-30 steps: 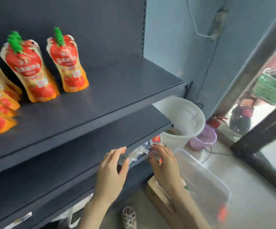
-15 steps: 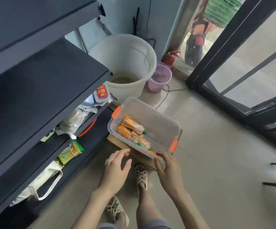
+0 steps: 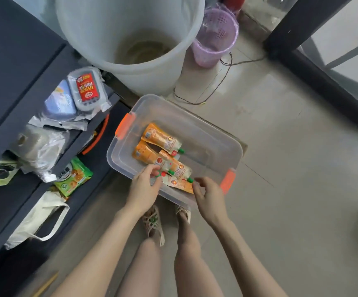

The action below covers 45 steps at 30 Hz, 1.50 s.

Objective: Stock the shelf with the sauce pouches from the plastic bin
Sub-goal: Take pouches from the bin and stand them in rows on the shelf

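Reaching into the plastic bin (image 3: 195, 123) on the floor (image 3: 270, 146) for the sauce pouches (image 3: 162, 141). Pinching one with the left hand (image 3: 145, 186); holding the right hand (image 3: 209, 197) loosely curled, empty, just beside a green cap (image 3: 190, 180). Next, probably: grip, lift, carry up to the shelf (image 3: 19, 61).

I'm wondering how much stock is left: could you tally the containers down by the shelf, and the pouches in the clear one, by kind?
Sauce pouches, all lying in the bin: 4
Clear plastic bin: 1
White bucket: 1
Purple basket: 1
Total: 7
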Each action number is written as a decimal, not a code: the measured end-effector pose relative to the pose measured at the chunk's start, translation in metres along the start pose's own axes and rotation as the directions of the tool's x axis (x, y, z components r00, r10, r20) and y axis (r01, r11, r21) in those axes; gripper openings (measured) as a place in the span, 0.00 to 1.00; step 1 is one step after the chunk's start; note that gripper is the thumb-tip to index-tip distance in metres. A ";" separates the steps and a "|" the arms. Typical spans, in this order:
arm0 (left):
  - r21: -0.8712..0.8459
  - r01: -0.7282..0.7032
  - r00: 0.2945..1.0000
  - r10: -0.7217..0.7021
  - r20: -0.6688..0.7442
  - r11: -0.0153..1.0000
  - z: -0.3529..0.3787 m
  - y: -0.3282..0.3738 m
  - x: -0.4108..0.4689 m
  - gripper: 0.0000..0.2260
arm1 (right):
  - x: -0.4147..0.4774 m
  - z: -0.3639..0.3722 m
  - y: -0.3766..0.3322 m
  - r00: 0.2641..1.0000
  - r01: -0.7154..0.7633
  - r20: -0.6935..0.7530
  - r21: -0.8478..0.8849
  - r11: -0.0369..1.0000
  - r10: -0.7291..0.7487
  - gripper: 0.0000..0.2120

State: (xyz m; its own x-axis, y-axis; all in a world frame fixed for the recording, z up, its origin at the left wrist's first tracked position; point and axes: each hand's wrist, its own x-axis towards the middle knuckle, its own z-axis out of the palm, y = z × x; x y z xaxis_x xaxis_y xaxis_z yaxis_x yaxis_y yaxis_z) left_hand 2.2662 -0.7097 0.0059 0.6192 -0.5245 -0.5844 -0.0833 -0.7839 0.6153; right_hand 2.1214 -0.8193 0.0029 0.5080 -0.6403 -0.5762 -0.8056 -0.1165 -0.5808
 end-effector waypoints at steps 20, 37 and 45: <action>0.734 -0.486 0.839 0.017 0.544 0.474 0.056 -0.130 0.251 0.22 | 0.198 0.156 0.109 0.950 -0.245 0.179 -0.078 0.966 0.255 0.18; 0.670 -0.536 0.834 0.198 0.515 0.514 0.016 -0.096 0.233 0.16 | 0.182 0.075 0.086 0.965 -0.235 0.176 0.239 0.942 0.196 0.09; 0.545 -0.404 0.902 0.419 0.104 0.735 -0.028 -0.043 0.141 0.21 | 0.102 0.017 0.037 0.960 -0.272 0.197 0.505 0.819 0.198 0.05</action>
State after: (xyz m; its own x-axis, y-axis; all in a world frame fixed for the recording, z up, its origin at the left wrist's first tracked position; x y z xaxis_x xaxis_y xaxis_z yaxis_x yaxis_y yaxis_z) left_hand 2.3788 -0.7411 -0.0886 0.4425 -0.8362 -0.3241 -0.7370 -0.5450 0.3998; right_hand 2.1485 -0.8758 -0.0867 0.3886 -0.4883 -0.7814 -0.6443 0.4622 -0.6093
